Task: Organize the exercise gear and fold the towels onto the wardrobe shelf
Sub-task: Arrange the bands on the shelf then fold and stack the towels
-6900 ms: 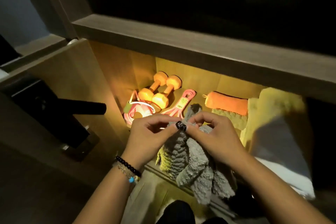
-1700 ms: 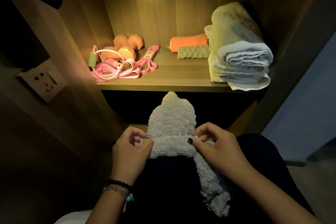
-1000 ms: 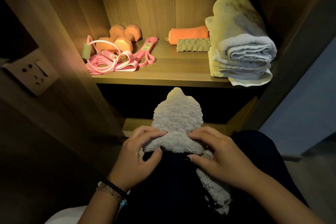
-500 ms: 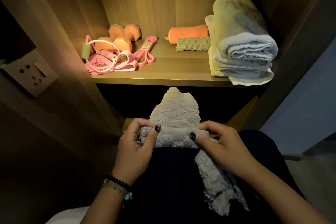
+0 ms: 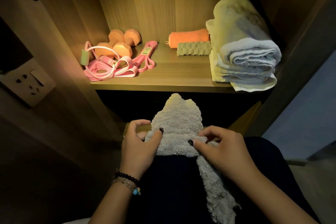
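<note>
Here, a grey towel [image 5: 177, 123] of thick, nubbly pile is spread over a dark-clothed lap below the wardrobe shelf [image 5: 163, 76], its near edge rolled into a soft ridge. That ridge is pinched at one end by the left hand [image 5: 139, 143], thumb on top, and at the other by the right hand [image 5: 220, 148], fingers curled over the fold. A ragged tail of the same towel is seen trailing down past the right wrist and is cut off by the lower edge. On the smooth wood-grain shelf, two orange dumbbells [image 5: 119, 42] with faceted heads are set at the back left, partly hidden behind a heap of pink resistance bands [image 5: 116, 68] and a pale looped cord with a green grip. A rolled orange towel [image 5: 189, 37] and a small ribbed green cloth [image 5: 194, 48] are laid touching, just beside a stack of folded white towels [image 5: 245, 60], the top one rolled. A wall socket [image 5: 29, 81] is dimly made out at the left.
</note>
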A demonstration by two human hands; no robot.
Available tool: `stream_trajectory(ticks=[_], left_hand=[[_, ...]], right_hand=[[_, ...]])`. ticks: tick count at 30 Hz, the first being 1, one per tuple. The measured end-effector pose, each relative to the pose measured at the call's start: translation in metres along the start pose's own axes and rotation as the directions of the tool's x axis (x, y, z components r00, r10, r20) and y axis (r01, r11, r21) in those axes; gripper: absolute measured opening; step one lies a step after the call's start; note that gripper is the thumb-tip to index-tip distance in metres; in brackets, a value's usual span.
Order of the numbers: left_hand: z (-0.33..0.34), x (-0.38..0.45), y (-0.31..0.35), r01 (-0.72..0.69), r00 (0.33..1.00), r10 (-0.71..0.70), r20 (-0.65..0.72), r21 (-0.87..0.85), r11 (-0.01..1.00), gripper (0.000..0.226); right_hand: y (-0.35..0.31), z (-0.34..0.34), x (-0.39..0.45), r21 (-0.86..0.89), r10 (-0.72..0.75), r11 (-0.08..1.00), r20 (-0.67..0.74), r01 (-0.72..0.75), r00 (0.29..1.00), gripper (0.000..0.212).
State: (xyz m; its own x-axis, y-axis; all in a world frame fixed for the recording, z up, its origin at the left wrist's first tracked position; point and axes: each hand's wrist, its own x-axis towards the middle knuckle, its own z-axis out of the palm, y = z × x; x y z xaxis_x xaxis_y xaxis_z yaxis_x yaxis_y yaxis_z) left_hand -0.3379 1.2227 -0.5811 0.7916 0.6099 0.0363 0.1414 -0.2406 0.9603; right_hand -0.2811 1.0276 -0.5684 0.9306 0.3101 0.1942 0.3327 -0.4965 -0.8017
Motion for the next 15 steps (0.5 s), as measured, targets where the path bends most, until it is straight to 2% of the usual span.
stream_trajectory(ticks=[2,3,5,6,8,10,11,13,15], left_hand=[[-0.003,-0.003,0.0,-0.123,0.99,0.127,-0.058,0.061,0.991,0.033],[-0.006,-0.003,0.001,-0.247,0.966,0.253,-0.046,0.115,0.962,0.032],[-0.009,0.0,0.002,-0.515,0.855,0.514,0.064,0.217,0.83,0.026],[-0.01,0.002,0.003,-0.609,0.793,0.593,0.142,0.239,0.756,0.024],[-0.012,0.007,0.004,-0.713,0.701,0.66,0.268,0.263,0.65,0.027],[-0.015,0.007,0.003,-0.754,0.657,0.694,0.296,0.261,0.603,0.029],[-0.017,0.006,0.001,-0.753,0.658,0.697,0.286,0.229,0.617,0.029],[-0.023,0.001,-0.005,-0.711,0.693,0.657,0.297,0.133,0.69,0.028],[-0.028,-0.004,-0.008,-0.626,0.735,0.567,0.371,0.052,0.778,0.033]], right_hand=[[0.0,-0.002,-0.002,-0.082,-0.128,0.989,-0.019,0.126,0.992,0.01],[0.0,-0.002,-0.004,-0.114,-0.2,0.974,-0.011,0.198,0.98,0.012],[-0.002,-0.001,-0.008,-0.178,-0.333,0.924,0.054,0.338,0.941,0.016],[-0.002,0.0,-0.009,-0.218,-0.379,0.894,0.102,0.392,0.92,0.018],[-0.001,-0.001,-0.008,-0.269,-0.4,0.859,0.179,0.436,0.899,0.022],[0.001,-0.004,-0.007,-0.213,-0.354,0.891,0.226,0.401,0.908,0.029],[0.002,-0.006,-0.007,-0.161,-0.322,0.916,0.249,0.367,0.914,0.031],[0.005,-0.01,-0.008,-0.095,-0.265,0.947,0.317,0.308,0.911,0.041],[0.008,-0.013,-0.007,-0.105,-0.229,0.953,0.368,0.285,0.901,0.051]])
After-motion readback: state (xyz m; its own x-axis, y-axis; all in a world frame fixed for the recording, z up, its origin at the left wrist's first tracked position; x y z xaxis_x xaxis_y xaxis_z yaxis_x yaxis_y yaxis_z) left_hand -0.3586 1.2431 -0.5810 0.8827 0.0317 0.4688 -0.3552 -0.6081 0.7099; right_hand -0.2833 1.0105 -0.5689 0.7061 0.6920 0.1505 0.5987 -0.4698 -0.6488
